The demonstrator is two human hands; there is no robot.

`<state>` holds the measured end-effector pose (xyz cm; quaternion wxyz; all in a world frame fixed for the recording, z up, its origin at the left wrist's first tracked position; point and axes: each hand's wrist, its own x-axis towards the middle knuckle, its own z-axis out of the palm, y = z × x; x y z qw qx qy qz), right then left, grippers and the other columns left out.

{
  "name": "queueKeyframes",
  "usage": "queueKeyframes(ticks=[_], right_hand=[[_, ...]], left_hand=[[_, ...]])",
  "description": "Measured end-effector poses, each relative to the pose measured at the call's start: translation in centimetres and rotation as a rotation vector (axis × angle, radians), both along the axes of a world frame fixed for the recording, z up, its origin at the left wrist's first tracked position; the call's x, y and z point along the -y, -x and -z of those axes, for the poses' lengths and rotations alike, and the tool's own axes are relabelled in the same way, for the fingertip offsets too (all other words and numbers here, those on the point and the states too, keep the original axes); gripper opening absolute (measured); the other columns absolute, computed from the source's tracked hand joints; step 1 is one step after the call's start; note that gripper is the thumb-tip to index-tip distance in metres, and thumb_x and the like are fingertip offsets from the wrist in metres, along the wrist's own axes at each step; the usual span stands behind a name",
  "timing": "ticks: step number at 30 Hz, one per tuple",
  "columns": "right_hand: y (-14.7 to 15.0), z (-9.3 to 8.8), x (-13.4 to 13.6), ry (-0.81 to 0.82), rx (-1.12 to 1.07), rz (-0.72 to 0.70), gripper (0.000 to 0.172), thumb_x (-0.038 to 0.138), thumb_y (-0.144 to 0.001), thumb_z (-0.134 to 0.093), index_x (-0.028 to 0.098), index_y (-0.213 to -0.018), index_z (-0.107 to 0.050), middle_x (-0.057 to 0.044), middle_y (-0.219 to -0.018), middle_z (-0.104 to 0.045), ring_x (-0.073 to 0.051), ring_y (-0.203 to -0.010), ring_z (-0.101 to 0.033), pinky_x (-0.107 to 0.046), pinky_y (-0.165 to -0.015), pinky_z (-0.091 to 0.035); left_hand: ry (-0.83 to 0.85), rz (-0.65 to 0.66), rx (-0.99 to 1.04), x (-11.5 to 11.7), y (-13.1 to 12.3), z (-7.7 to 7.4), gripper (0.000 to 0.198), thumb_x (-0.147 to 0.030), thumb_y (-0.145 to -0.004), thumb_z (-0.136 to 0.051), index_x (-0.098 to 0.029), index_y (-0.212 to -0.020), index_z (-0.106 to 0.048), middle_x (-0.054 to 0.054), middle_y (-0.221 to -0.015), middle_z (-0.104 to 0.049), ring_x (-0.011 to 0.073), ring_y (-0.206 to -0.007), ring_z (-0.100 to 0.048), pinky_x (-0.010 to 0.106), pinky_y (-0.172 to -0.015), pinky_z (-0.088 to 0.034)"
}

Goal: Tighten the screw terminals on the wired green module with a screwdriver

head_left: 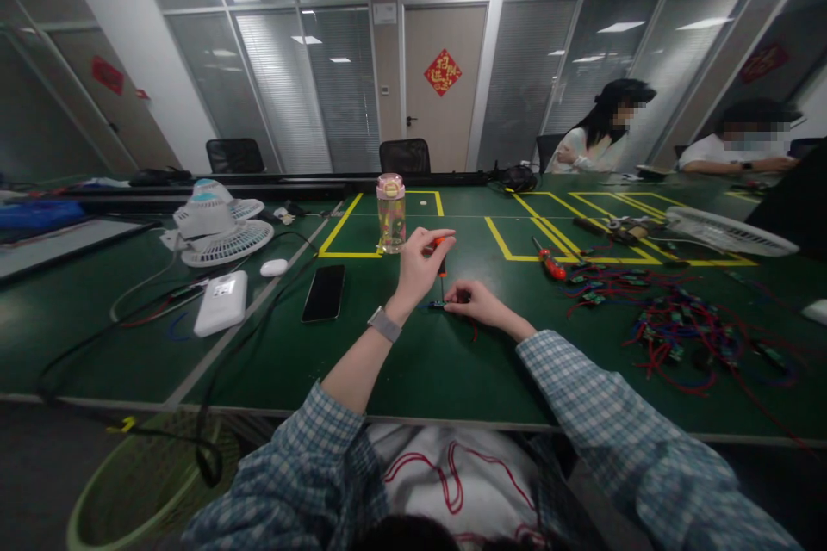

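My left hand [423, 265] is closed round the handle of an orange and black screwdriver [443, 269], which stands upright with its shaft pointing down. The screwdriver's tip meets a small circuit board [438, 306] lying on the green table [388, 362]. My right hand [475, 303] pinches the board's right end between thumb and fingers and keeps it against the table. A red wire trails from the board below my right hand. What part of the board the tip touches is too small to make out.
To the right lie a heap of small boards with red and blue wires [685, 327] and a red screwdriver [552, 264]. A pink-lidded bottle [391, 219] stands behind my left hand. A phone [324, 293], power bank [220, 303] and fans [226, 241] are leftward. Two people sit across.
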<state>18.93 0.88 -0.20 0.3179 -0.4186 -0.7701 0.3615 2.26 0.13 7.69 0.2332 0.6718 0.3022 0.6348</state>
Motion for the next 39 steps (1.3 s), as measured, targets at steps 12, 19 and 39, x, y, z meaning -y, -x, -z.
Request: queueKeyframes(ticks=[12,19,39], right_hand=[[0.0,0.2,-0.1,-0.019,-0.010,-0.005,0.020,0.031,-0.071,-0.072,0.015,-0.080,-0.066,0.001,-0.068,-0.059,-0.012,-0.061,-0.054,-0.026,-0.060,-0.044],[0.0,0.2,-0.1,-0.022,-0.012,-0.011,0.018,0.029,-0.071,-0.072,0.014,-0.079,-0.065,0.001,-0.068,-0.058,-0.012,-0.061,-0.053,-0.025,-0.060,-0.042],[0.1,0.0,0.0,-0.034,0.001,0.002,0.016,0.028,-0.071,-0.072,0.015,-0.080,-0.067,0.001,-0.068,-0.059,-0.012,-0.062,-0.053,-0.025,-0.060,-0.042]], left_hand=[[0.237,0.223,0.204,-1.0,0.4,0.0,0.031,-0.034,-0.073,-0.077,-0.016,-0.098,-0.074,0.007,-0.090,-0.074,0.0163,-0.077,-0.068,0.032,-0.074,-0.056],[0.007,-0.077,0.030,-0.5,0.2,0.1,0.015,-0.031,-0.082,-0.070,-0.020,-0.089,-0.075,0.004,-0.088,-0.065,0.0136,-0.080,-0.062,0.026,-0.073,-0.051],[0.018,-0.103,0.014,-0.6,0.7,-0.2,0.012,-0.030,-0.082,-0.069,-0.020,-0.085,-0.075,0.004,-0.085,-0.066,0.0143,-0.079,-0.063,0.025,-0.070,-0.052]])
